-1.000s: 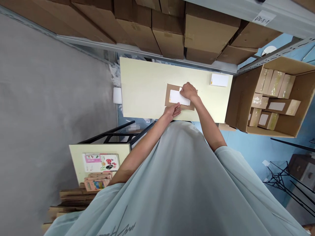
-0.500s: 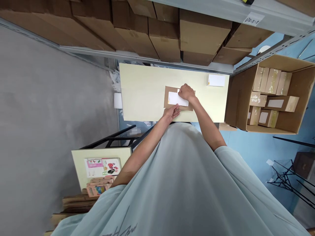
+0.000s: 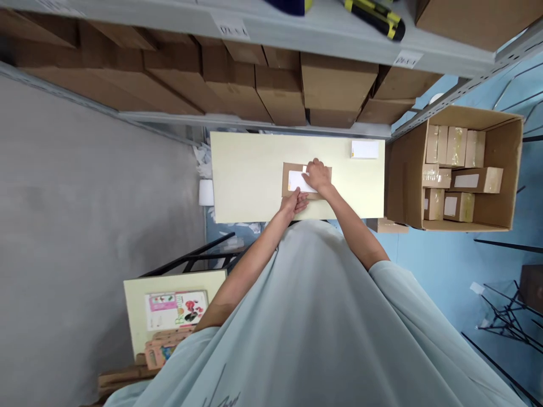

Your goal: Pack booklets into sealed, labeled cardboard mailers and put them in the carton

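Observation:
A flat brown cardboard box point(image 3: 287, 188) lies on the pale tabletop point(image 3: 246, 181), with a white label point(image 3: 296, 180) on its upper face. My right hand point(image 3: 317, 175) is over the label's right part, fingers curled down onto it; a small white corner shows beyond the fingers. At the near edge of the box is my left hand point(image 3: 296, 202), its thumb reaching the label's lower edge and the other fingers loosely stretched out to the right. The fingertips of my right hand are partly hidden.
A white stack of labels point(image 3: 365, 150) sits at the table's far right. Beside the table stands a large open carton point(image 3: 407, 186) with several small boxes inside. A metal shelf point(image 3: 271, 28) with cartons and a yellow-black cutter point(image 3: 377, 18) spans the far side. Books point(image 3: 190, 308) lie lower left.
The view has tilted up, bringing more of the shelf and the cutter into sight. Both hands stay at the box; my right hand has shifted slightly left over the label.

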Motion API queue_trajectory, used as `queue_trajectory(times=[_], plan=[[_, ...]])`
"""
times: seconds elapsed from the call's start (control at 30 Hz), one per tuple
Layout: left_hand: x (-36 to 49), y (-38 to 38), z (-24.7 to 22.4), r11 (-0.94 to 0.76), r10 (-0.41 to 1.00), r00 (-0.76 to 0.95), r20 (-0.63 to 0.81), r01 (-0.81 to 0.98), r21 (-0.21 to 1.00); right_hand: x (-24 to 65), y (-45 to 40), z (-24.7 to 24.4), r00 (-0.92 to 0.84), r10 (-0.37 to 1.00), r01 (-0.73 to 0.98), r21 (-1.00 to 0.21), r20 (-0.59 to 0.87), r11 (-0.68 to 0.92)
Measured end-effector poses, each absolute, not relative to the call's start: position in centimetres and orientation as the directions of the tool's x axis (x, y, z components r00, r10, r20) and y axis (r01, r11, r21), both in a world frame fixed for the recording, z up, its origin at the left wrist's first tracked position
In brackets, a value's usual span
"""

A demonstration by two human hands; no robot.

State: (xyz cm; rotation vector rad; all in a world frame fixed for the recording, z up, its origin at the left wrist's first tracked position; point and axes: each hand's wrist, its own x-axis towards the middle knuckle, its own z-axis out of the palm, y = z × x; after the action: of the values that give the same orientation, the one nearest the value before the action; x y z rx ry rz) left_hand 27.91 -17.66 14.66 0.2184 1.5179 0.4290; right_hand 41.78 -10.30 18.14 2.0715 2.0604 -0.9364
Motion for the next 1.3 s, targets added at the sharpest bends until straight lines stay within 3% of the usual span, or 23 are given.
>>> queue_trajectory(times=[0.2,0.3,0.37,0.43,0.53,0.63,0.77,1.03,1.3], plan=[[26.8,-17.3,17.0,0.821,0.565,0.026,-0.825,0.082,0.565,41.8,-12.9,20.6,0.034,0.937,0.944,-0.297,-0.348,-0.145],[25.5,-16.8,18.1,0.695,0.707,0.021,-0.707,0.167,0.700,41.5,-14.9,20.3,-0.028,0.961,0.946,-0.318,-0.275,-0.063],[24.5,-16.3,18.3,0.533,0.831,0.022,-0.556,0.252,0.808,40.9,-16.4,19.2,-0.130,0.968,0.939,-0.340,-0.216,0.051],[23.7,-15.8,17.7,0.215,0.948,0.118,-0.295,0.447,0.868,40.2,-17.7,17.5,-0.216,0.959,0.930,-0.336,-0.181,0.146],[23.0,-15.0,15.5,-0.317,0.908,0.420,-0.001,0.686,0.655,39.7,-19.0,14.8,-0.295,0.944,0.921,-0.308,-0.149,0.240],[22.4,-14.5,12.8,-0.522,0.808,0.589,-0.007,0.722,0.454,40.6,-19.6,12.7,-0.286,0.952,0.930,-0.271,-0.109,0.248],[21.4,-14.3,9.9,-0.609,0.758,0.653,-0.005,0.710,0.353,42.8,-20.3,11.6,-0.227,0.971,0.950,-0.237,-0.071,0.205],[21.2,-13.6,6.3,-0.693,0.721,0.664,0.198,0.680,0.241,41.1,-19.6,10.1,-0.153,0.988,0.971,-0.184,-0.003,0.150],[20.2,-12.5,5.5,-0.735,0.677,0.691,0.252,0.649,0.195,41.4,-19.4,9.4,-0.174,0.981,0.971,-0.149,0.085,0.185]])
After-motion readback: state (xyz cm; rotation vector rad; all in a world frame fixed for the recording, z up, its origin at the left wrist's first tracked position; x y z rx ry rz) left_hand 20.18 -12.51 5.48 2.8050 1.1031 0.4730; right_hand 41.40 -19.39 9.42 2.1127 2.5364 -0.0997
